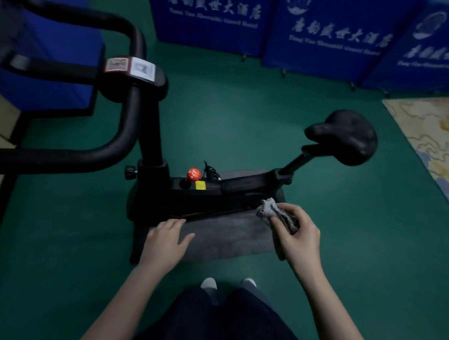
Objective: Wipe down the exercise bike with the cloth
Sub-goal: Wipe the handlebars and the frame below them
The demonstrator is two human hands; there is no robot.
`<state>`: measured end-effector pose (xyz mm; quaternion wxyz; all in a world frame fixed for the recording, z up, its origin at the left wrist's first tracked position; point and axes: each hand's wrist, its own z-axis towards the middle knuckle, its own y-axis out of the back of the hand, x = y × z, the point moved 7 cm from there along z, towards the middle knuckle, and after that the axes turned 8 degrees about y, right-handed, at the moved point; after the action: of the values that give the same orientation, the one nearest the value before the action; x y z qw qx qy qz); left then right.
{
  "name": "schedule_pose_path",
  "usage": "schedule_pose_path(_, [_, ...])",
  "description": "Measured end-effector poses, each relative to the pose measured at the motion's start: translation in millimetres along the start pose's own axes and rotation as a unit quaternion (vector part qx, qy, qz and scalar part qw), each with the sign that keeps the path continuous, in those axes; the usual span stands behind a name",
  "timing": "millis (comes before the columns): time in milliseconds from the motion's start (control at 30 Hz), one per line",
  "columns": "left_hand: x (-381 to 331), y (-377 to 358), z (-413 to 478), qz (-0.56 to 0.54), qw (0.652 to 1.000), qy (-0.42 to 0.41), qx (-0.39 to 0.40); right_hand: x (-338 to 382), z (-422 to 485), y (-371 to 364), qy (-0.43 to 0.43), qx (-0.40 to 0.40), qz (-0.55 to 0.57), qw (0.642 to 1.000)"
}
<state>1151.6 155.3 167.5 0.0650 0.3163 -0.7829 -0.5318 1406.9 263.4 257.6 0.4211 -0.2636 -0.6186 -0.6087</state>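
Reading "大酒店", blue screens (327,21) are set at 1 o'clock — cloth (268,206) is gripped by right hand (297,231); left hand (164,240) is held flat, fingers open.

Head-worn wide-angle view, facing forward and down, close above exercise bike (167,196)

One exercise bike (193,189), one cloth (268,207), two hands (164,240) (297,231), one mat (222,239), two shoes (208,283) (249,282).
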Motion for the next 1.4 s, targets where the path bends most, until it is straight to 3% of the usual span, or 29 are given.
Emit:
schedule_pose_path(367, [31.8, 21.9, 6.8, -0.124, 0.972, 0.192, -0.056, 50.1, 113.6, -87.2, 0.144, 0.202, 0.052, 0.967])
schedule_pose_path(567, [30.1, 35.0, 1.3, -0.189, 0.921, 0.318, -0.126, 89.6, 173.5, -119.0, 0.217, 0.31, 0.093, 0.921])
schedule_pose_path(833, [23.4, 62.5, -23.5, -0.241, 0.833, 0.435, -0.242, 172.8, 184.1, -139.6, 0.324, 0.413, 0.2, 0.827])
schedule_pose_path(1067, [44.7, 103.0, -63.6, -0.256, 0.759, 0.488, -0.347, 257.6, 155.6, -163.9, 0.396, 0.463, 0.272, 0.744])
schedule_pose_path(1400, [115.1, 170.4, -103.2, -0.311, 0.671, 0.459, -0.492, 350.3, 85.3, -226.5, 0.481, 0.48, 0.28, 0.678])
